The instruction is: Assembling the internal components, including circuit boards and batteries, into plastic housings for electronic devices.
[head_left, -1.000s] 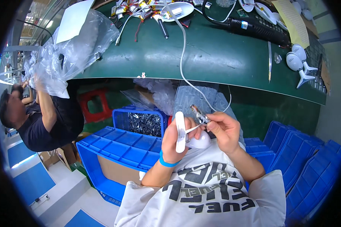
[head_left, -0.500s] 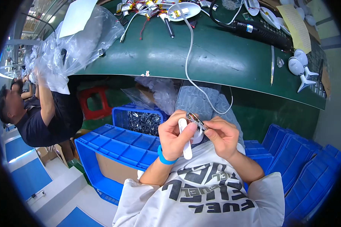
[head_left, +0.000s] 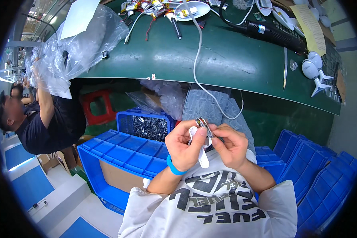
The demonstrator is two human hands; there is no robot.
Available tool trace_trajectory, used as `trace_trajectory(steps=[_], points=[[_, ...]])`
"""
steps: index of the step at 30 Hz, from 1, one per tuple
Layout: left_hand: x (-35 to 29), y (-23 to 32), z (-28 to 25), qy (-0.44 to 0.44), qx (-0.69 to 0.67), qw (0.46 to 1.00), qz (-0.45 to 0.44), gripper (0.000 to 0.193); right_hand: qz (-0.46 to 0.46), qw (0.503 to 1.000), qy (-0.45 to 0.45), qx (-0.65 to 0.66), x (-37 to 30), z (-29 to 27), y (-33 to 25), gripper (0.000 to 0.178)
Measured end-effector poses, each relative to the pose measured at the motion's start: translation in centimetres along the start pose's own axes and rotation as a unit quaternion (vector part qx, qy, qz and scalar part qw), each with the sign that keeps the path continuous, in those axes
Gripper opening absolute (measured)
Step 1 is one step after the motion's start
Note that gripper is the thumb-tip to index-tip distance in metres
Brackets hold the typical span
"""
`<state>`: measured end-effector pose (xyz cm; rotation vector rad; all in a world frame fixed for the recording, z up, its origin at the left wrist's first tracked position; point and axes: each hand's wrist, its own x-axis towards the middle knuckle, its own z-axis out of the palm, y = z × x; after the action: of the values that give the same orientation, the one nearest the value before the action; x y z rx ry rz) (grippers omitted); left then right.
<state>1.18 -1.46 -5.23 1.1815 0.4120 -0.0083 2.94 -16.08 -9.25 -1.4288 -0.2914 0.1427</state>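
In front of my white shirt, my left hand [head_left: 182, 147] is closed around a white plastic piece with a long rounded arm [head_left: 203, 159]. Its thumb presses on a small narrow assembly [head_left: 202, 123] with bare electronic parts inside. My right hand [head_left: 231, 148] pinches the lower end of that assembly from the other side, fingers bent. A white rounded part shows between the two hands, mostly covered by fingers. How these pieces join is hidden.
Ahead lies a green bench [head_left: 146, 59] with a white cable [head_left: 198, 51], batteries, a black tool [head_left: 271, 35] and white lamp-like parts [head_left: 310, 69]. Blue crates [head_left: 123, 152] stand at both sides; one holds small dark pieces [head_left: 150, 127]. Another person [head_left: 47, 119] works at left with plastic bags [head_left: 87, 47].
The white piece has turned, its long arm swinging to the right, and more of its rounded part shows. The small assembly now stands more upright. Both hands stay close together.
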Motion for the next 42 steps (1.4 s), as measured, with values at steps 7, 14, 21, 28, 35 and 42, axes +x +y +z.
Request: trace_trajectory(steps=[7, 14, 21, 28, 35, 42], points=[[0.1, 0.5, -0.6, -0.013, -0.006, 1.000, -0.010, 0.018, 0.087, 0.996, -0.004, -0.011, 0.6, -0.8, -1.7, 0.023], [-0.6, 0.1, -0.2, -0.010, 0.088, 0.996, 0.011, 0.017, 0.063, 0.992, -0.103, -0.025, 4.7, -2.5, -3.5, 0.032], [-0.5, -0.6, -0.1, 0.008, 0.301, 0.942, 0.146, 0.019, 0.160, 0.972, -0.108, 0.131, 4.3, -1.3, -2.3, 0.020], [-0.2, -0.7, 0.0, -0.001, 0.357, 0.900, 0.251, 0.025, 0.128, 0.975, -0.053, 0.172, 3.6, -0.2, -1.8, 0.015], [-0.7, -0.2, -0.1, -0.019, 0.201, 0.978, 0.055, 0.020, 0.185, 0.961, -0.006, 0.207, 3.8, 0.4, -2.4, 0.014], [0.0, 0.9, -0.8, -0.013, 0.032, 0.997, -0.065, 0.019, 0.187, 0.964, -0.052, 0.182, 3.9, 0.3, -2.1, 0.022]])
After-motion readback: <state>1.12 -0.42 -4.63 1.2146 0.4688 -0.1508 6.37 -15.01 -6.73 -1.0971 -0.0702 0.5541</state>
